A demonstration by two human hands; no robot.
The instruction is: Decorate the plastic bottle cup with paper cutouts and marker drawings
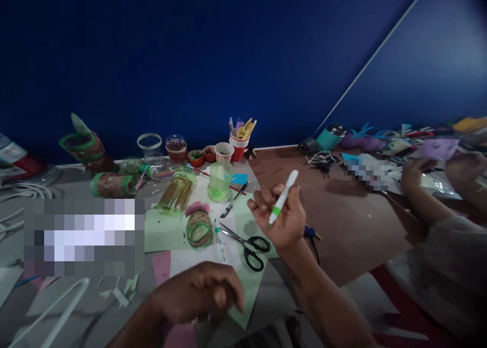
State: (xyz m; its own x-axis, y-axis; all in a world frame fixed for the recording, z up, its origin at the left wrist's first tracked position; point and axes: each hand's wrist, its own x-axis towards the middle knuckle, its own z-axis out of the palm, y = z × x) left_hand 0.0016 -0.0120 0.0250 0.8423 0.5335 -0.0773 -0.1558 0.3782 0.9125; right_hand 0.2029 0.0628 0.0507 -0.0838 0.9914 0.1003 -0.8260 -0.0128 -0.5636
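My right hand (279, 218) is raised above the table, fingers closed round a white marker with a green band (282, 198) held tip-up. My left hand (201, 292) rests low near the front edge, fingers curled on a light green paper sheet (247, 282); whether it holds anything I cannot make out. Between the hands lie black-handled scissors (249, 246) and a second white-and-green marker (219, 239). A small green-rimmed jar (198, 229) stands just left of them.
Cut plastic bottles (175, 192), a green cup (219, 179), red cups with tools (238, 145) and small bowls crowd the back of the table. A black pen (234, 200) lies nearby. Another person's hands (414, 178) work with purple paper at the right.
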